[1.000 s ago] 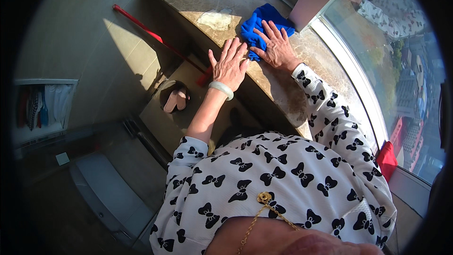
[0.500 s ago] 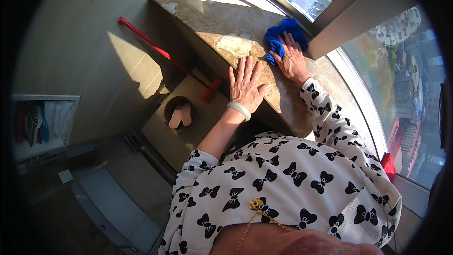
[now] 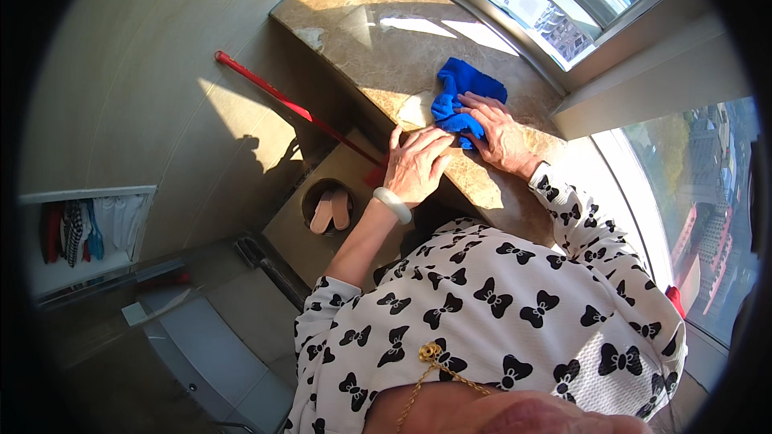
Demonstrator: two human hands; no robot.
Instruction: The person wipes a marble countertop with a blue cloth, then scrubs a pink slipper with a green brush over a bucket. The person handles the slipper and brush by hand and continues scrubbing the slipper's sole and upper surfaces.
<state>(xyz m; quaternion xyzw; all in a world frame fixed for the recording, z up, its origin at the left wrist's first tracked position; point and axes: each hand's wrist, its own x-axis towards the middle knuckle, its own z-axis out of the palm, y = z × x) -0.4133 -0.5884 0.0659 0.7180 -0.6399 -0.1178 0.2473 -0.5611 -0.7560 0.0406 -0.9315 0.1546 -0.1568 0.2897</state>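
A crumpled blue cloth (image 3: 470,84) lies on the brown marble ledge (image 3: 394,48) by the window. My right hand (image 3: 503,137) is pressed onto the cloth's near right part, with the fingers bent over it and a fold bunched by the thumb. My left hand (image 3: 416,165), with a pale bangle (image 3: 392,205) at its wrist, rests at the ledge's front edge. Its fingers are loosely bent and apart, holding nothing, and the fingertips come close to the cloth's left side.
A red-handled tool (image 3: 273,92) leans across the corner left of the ledge. Below, a pair of pink slippers (image 3: 330,210) lies in a round opening. Metal window frames (image 3: 643,88) border the ledge, and a wall niche (image 3: 88,225) holds hanging cloths.
My right hand has drawn the blue cloth toward me and to the left, away from the window corner. My left hand has gone from flat and spread to loosely bent at the edge.
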